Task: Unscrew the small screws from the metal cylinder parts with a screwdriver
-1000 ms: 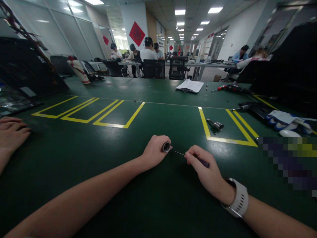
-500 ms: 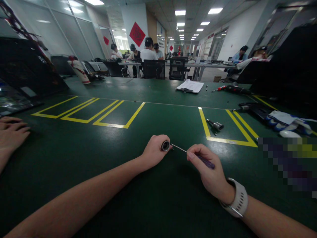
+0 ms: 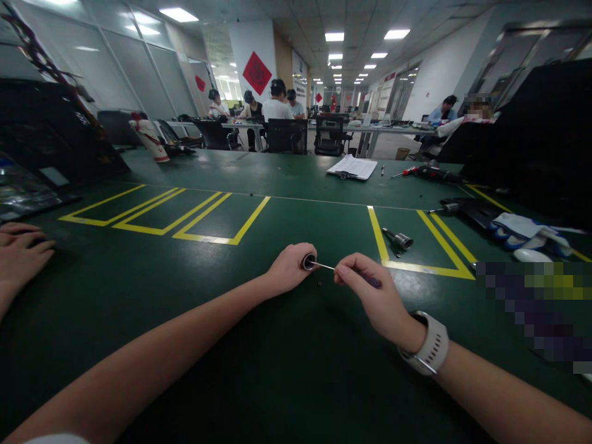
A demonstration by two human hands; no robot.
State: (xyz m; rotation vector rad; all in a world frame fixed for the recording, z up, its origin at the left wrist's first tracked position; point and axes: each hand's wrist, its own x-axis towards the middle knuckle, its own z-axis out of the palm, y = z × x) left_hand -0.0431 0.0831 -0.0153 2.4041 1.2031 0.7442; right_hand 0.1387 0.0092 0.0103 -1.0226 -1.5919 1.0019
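Slip risk at the cylinder mouth

Left hand [image 3: 290, 269]: fingers closed round hollow dark-metal cylinder [image 3: 307, 263], over green tabletop [image 3: 287, 370]. Right hand [image 3: 377, 302]: fingers gripping thin steel-shafted, purple-handled tool [image 3: 324, 266], tip at cylinder's mouth. Poor angle could skid tip; stray knuckle could scatter small dark ring [image 3: 319, 283]. Count: one cylinder, one hand-held tool, one ring near hands

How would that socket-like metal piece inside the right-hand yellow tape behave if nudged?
The metal piece would probably roll in an arc, its rounded head being wider than its stem. Its metallic sheen suggests it's rigid and likely heavy for its size.
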